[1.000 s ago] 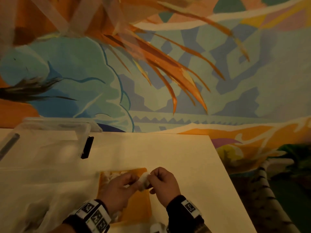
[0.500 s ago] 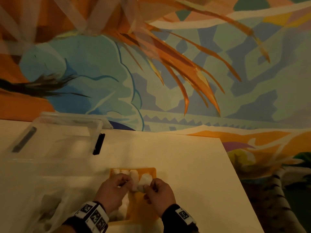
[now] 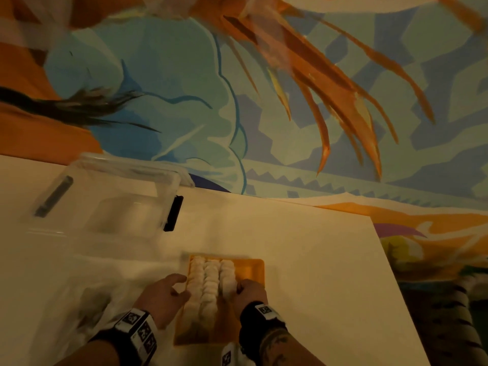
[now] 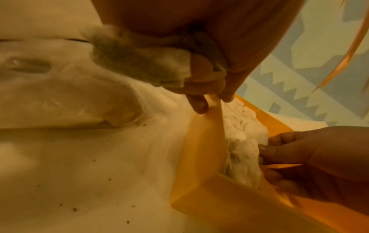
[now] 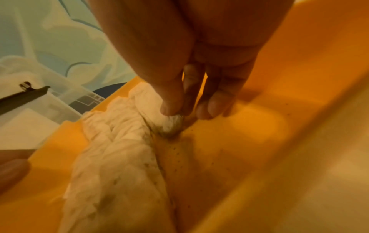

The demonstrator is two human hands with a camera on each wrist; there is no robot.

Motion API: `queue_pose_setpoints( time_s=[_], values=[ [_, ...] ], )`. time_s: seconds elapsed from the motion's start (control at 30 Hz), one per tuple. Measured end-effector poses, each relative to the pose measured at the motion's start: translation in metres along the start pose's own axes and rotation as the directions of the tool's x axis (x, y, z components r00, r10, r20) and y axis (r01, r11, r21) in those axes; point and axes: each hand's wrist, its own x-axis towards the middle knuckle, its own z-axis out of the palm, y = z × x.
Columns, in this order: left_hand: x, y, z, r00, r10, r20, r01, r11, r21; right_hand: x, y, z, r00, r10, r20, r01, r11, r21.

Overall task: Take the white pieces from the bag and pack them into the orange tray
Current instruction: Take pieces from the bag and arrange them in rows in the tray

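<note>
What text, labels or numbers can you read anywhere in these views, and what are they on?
No readable words or numbers.
Left wristband: black-and-white square marker patterns, no letters.
Right wristband: the same kind of marker, no text.
Clear plastic box: no label visible; only a dark latch.
Orange tray and the white pieces: no print.
Painted wall: shapes only, no lettering.

Orange tray (image 3: 254, 268), roughly 3 blurry rows of white pieces (image 3: 210, 283), hands alongside
</note>
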Motion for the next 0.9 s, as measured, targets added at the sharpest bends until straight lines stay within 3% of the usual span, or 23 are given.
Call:
queue_pose_setpoints(
  time_s=[0.17, 0.3, 0.47, 0.73, 0.9],
  values=[
    [0.006, -0.006, -0.001, 1.000, -0.012, 0.008, 0.012, 0.999, -0.048, 0.014, -0.001, 0.005, 0.998, 0.068, 0.000, -0.068, 0.998, 0.017],
    [0.007, -0.008, 0.001, 1.000, -0.012, 0.012, 0.013, 0.995, -0.097, 0.020, -0.002, 0.011, 0.993, 0.118, 0.000, -0.118, 0.991, -0.065],
    [0.006, -0.006, 0.000, 1.000, -0.011, 0.018, 0.013, 0.995, -0.099, 0.029, -0.001, 0.019, 0.999, 0.043, 0.007, -0.042, 0.986, -0.163],
    [0.004, -0.007, -0.003, 1.000, 0.000, 0.027, 0.002, 0.999, -0.048, 0.034, 0.003, 0.024, 0.999, 0.052, -0.004, -0.052, 0.985, -0.162],
    [-0.003, 0.003, -0.010, 0.994, 0.036, -0.099, -0.038, 0.999, -0.020, 0.021, 0.000, 0.018, 0.996, 0.058, -0.063, -0.061, 0.997, -0.052]
  ],
)
